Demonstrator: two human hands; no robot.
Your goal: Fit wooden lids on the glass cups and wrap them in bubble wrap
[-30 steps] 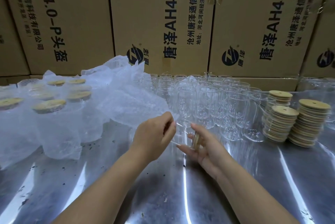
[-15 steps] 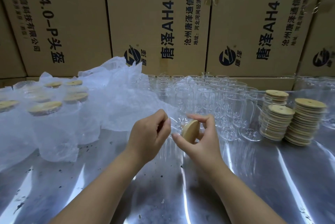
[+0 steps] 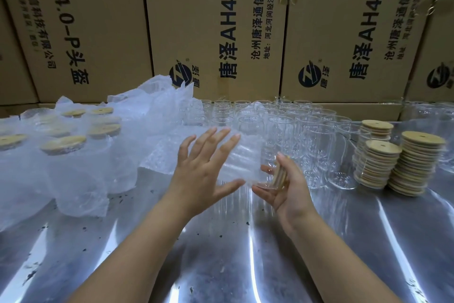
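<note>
While the cardboard boxes (image 3: 216,32) are filling the whole back wall, the job itself is sitting roughly part-done, by my read.

Shiny metal surface (image 3: 221,253) is carrying everything. Far left: a batch of cups with wooden lids already on is standing under and inside loose bubble wrap (image 3: 81,155). I'm counting that batch (image 3: 62,144) as lidded; whether each one is properly wrapped I can't tell, the plastic is just draping over them.

Centre back: a big block of bare glass cups (image 3: 282,126) is waiting, no lids, no wrap. That's looking like more than the finished pile, so most of the work is still ahead.

Right: three stacks of wooden lids (image 3: 415,165) are standing just beside the bare cups, plenty left.

Current piece: one glass cup (image 3: 242,165) is lying on its side in the air between the hands, above the surface, near the edge of the bubble wrap. Right hand (image 3: 286,187) is cupping its lidded end, fingers curled around the wooden lid (image 3: 278,175), seen edge-on at the cup's mouth. Left hand (image 3: 204,170) is spread wide open, fingers splayed, thumb under the glass, gripping nothing firmly; palm contact I can't confirm.

So this cup: lid apparently on, wrap pending.
</note>
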